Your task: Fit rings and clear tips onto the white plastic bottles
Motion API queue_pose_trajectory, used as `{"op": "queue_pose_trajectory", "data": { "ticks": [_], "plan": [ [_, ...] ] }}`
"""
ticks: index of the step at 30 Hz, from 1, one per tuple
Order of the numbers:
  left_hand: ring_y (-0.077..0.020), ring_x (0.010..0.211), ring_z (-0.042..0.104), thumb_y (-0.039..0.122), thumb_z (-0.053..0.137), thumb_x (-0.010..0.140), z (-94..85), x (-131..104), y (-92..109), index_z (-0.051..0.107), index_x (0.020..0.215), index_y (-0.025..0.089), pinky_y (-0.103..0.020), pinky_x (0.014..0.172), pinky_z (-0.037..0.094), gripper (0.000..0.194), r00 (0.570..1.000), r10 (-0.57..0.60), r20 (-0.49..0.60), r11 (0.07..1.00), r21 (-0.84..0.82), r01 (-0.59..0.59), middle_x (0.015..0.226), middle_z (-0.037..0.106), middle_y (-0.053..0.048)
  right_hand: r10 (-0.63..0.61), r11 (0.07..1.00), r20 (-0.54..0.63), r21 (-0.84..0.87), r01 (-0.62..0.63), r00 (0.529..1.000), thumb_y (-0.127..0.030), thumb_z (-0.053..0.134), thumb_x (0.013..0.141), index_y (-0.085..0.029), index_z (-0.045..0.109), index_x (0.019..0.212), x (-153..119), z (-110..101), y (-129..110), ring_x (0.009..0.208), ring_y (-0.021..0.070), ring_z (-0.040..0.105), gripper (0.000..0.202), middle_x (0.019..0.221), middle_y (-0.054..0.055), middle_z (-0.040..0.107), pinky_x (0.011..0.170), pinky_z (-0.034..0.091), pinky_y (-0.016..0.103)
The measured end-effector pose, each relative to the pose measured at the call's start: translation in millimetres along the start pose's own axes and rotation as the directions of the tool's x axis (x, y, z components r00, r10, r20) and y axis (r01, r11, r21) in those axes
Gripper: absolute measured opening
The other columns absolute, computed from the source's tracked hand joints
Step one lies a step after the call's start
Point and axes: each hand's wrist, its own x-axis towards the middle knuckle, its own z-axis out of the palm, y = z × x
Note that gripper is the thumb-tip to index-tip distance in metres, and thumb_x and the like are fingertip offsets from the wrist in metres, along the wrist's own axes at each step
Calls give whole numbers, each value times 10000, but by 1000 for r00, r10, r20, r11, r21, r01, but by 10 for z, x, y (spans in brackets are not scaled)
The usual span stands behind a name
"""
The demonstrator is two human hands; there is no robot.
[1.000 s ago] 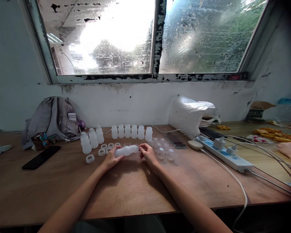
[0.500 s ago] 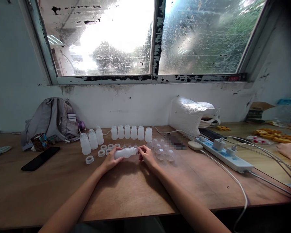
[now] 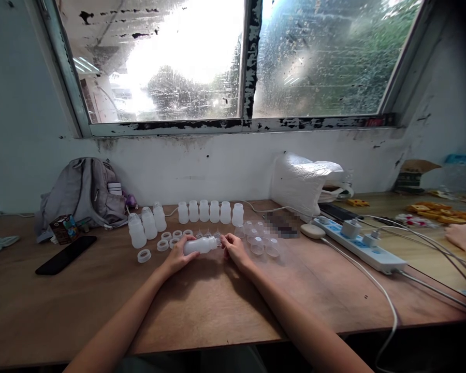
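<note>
My left hand point(image 3: 177, 256) is wrapped round a frosted white baby bottle point(image 3: 199, 245), which lies on its side just above the table with its neck to the right. At that neck my right hand point(image 3: 236, 250) has its fingertips closed on a small clear bottle teat, mostly hidden by the fingers. Behind the hands are several white collar rings point(image 3: 162, 245) and a few clear teats. To the right of my right hand stand several clear caps point(image 3: 257, 248). A row of open bottles point(image 3: 204, 211) lines the back, and three bottles with teats point(image 3: 149, 224) stand at left.
One loose ring point(image 3: 143, 256) lies nearer the front. On the left are a phone point(image 3: 66, 255) and a grey backpack point(image 3: 86, 191). A power strip point(image 3: 357, 246) with cables and a white bag point(image 3: 299, 186) are at right. Another person's hand point(image 3: 462, 239) shows at the far right.
The bottle and both hands have barely moved; my right fingers remain at the bottle's mouth. The view has shifted very slightly.
</note>
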Motion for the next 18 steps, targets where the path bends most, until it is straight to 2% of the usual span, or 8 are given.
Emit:
{"op": "queue_pose_trajectory", "data": {
  "ticks": [5, 8, 11, 13, 15, 17, 18],
  "plan": [
    [-168, 826, 531, 355, 571, 681, -15, -23, 50, 490, 969, 180, -265, 727, 422, 347, 999, -8, 35, 1000, -30, 9, 948, 544, -34, 31, 999, -1, -15, -31, 1000, -571, 515, 646, -181, 461, 478, -12, -25, -42, 318, 78, 355, 428, 325, -48, 367, 313, 257, 205],
    [-161, 779, 543, 404, 553, 694, -24, -15, 45, 518, 948, 179, -252, 681, 427, 341, 999, -31, 39, 997, -72, 34, 914, 562, -28, 61, 998, 17, 4, -61, 998, -571, 521, 643, -173, 490, 497, -26, -34, -87, 338, 81, 369, 425, 346, -39, 387, 323, 261, 205],
    [-122, 556, 524, 484, 473, 729, 12, 18, 11, 537, 902, 156, -218, 490, 397, 376, 986, -161, 35, 971, -173, 165, 729, 578, -16, 85, 992, 61, 90, -91, 994, -544, 534, 652, -170, 550, 644, -71, -14, -175, 401, 93, 442, 375, 495, -11, 514, 341, 304, 197],
    [-89, 395, 436, 529, 377, 765, 63, 37, 0, 539, 879, 124, -200, 381, 318, 451, 960, -270, 75, 918, -281, 280, 564, 544, 3, 86, 978, 115, 179, -106, 990, -500, 565, 650, -187, 571, 803, -112, 13, -247, 530, 115, 529, 349, 674, 14, 590, 402, 373, 196],
    [-77, 341, 389, 561, 289, 787, 122, 43, 15, 542, 869, 89, -197, 347, 276, 542, 929, -336, 154, 844, -388, 370, 495, 523, 0, 79, 959, 181, 254, -124, 980, -446, 606, 633, -206, 567, 922, -144, 38, -303, 695, 140, 569, 377, 825, 30, 611, 504, 426, 209],
    [-78, 358, 409, 573, 267, 790, 171, 38, 49, 538, 895, 77, -193, 346, 285, 575, 913, -348, 211, 792, -455, 407, 517, 537, -12, 72, 949, 204, 286, -130, 976, -404, 644, 603, -200, 579, 939, -153, 51, -325, 775, 153, 564, 398, 870, 37, 616, 585, 436, 225],
    [-76, 366, 416, 574, 298, 781, 187, 32, 68, 532, 910, 85, -190, 350, 295, 557, 917, -343, 205, 793, -460, 399, 529, 539, -7, 70, 950, 191, 288, -124, 979, -391, 660, 585, -189, 591, 914, -149, 52, -322, 775, 154, 560, 392, 858, 37, 621, 607, 431, 230]
  ]
}}
